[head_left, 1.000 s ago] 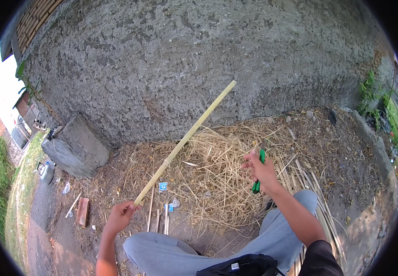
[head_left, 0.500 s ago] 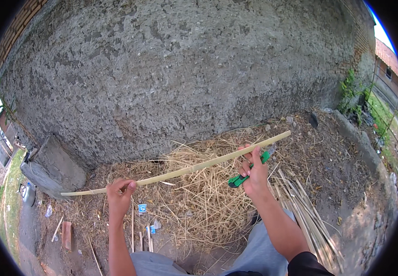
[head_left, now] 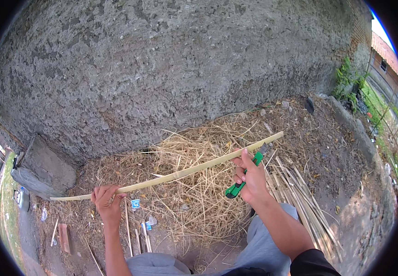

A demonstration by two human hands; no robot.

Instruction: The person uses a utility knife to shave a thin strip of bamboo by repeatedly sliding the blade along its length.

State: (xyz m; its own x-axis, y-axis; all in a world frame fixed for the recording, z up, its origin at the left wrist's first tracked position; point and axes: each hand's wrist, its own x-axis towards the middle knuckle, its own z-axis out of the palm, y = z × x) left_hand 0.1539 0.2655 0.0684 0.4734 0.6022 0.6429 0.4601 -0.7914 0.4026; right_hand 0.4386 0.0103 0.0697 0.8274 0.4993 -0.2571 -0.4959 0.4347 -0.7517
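A long, pale bamboo strip (head_left: 194, 169) spans the view, bowed slightly, its right end higher than its left. Toward its left end my left hand (head_left: 107, 201) is closed round it, with a short length sticking out beyond. My right hand (head_left: 253, 177) grips a green utility knife (head_left: 246, 175), its blade end pointing up and right close to the strip. The thumb of that hand lies against the strip near its right end. Whether the blade touches the strip I cannot tell.
A heap of thin shavings (head_left: 203, 193) lies below the strip. Split bamboo strips (head_left: 302, 202) are stacked at the right. A rough grey wall (head_left: 185, 69) rises behind, with a concrete block (head_left: 47, 165) at its left foot. A reddish brick piece (head_left: 64, 238) lies lower left.
The bamboo strip and both hands have shifted a little left in view. My left hand sits slightly lower along with the strip's left end. The view itself has also tilted a little.
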